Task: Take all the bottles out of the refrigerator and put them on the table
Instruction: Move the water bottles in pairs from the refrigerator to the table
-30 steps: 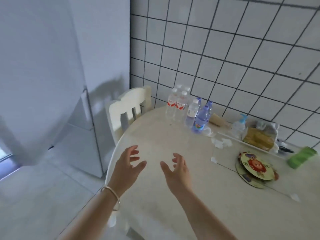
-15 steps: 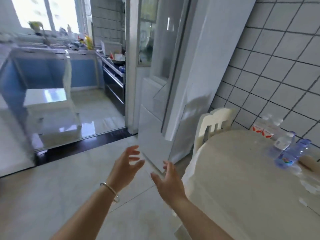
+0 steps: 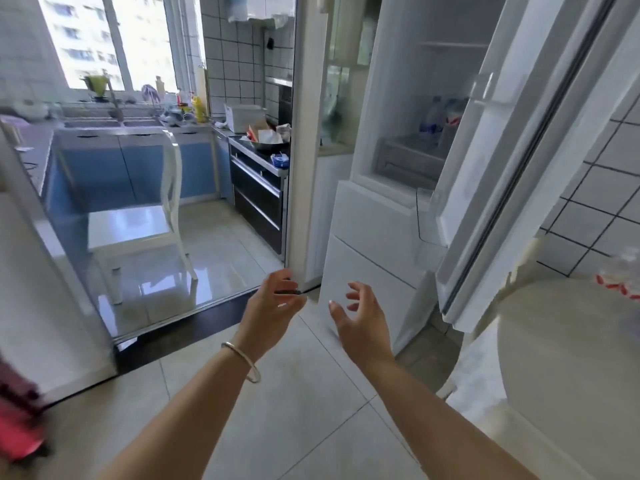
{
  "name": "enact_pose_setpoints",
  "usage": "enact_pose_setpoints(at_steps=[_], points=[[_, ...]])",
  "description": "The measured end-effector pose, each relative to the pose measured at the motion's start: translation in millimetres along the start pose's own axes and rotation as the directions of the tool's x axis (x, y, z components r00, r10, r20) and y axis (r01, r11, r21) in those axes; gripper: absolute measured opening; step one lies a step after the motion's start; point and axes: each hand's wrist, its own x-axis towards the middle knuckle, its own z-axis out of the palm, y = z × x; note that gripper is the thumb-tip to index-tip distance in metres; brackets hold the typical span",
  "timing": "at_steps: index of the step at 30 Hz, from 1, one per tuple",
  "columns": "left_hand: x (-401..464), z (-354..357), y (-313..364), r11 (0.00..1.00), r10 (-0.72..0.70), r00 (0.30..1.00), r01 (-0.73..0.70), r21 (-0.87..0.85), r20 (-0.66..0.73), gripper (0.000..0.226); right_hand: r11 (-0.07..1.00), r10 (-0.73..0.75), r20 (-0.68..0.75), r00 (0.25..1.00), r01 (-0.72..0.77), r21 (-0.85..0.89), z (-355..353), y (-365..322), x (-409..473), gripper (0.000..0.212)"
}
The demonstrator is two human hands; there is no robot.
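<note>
now the view has swung off the table (image 3: 568, 341) and onto the fridge (image 3: 381, 188); a second ago the table and its row of bottles filled the frame, half a second ago the fridge was just coming in at the centre. both hands stayed up in front of the body through the turn, empty the whole way. left hand (image 3: 273, 303) with fingers loosely curled and apart, holding nothing; bracelet (image 3: 242, 358) on that wrist. right hand (image 3: 363, 317) the same, fingers spread and relaxed, thumb out, nothing in it. neither touches anything.

fridge door (image 3: 519, 168) stands open, swung toward the table side. inside, on a shelf at the back, bottles (image 3: 440, 114) show as a blurred cluster, blue and red labels; cannot tell how many. at the right edge, on the table, only a sliver of the delivered bottles (image 3: 620, 285) is left in view, red labels, blurred.

meaning for the task: looks like a return trip, a batch already on the table, more still in the fridge, so not finished. hands are free and well apart from the shelf, so next step is likely stepping in and reaching up and right past the door. door sits close to the table edge, tight gap to carry through.

beyond: kitchen with sink counter (image 3: 104, 123), stove (image 3: 259, 157), a white chair (image 3: 138, 220).
</note>
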Motion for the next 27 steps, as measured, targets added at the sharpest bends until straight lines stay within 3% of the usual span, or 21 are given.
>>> enact_pose_setpoints(at_steps=[5,9,14,21,27], points=[[85,-8,-4,0.994,-0.018,0.999,0.021,-0.108,0.036,0.041,0.999,0.017,-0.090,0.996,-0.014,0.038,17,-15,81,0.044],[171,2,-8,0.997,0.037,0.996,-0.031,-0.071,0.086,0.040,0.994,-0.019,-0.202,0.979,0.040,0.103,31,-29,162,0.041],[294,19,3,0.995,0.102,0.984,-0.098,-0.033,0.144,0.037,0.997,-0.052,-0.207,0.977,0.064,0.048,46,-40,290,0.045],[441,48,12,0.991,0.110,0.970,-0.090,-0.101,0.217,0.042,0.989,0.070,-0.396,0.916,-0.012,0.148,38,-21,423,0.038],[547,109,-2,0.989,0.125,0.919,-0.084,-0.123,0.374,0.033,0.971,0.201,-0.532,0.823,-0.097,0.217,15,19,523,0.040]])
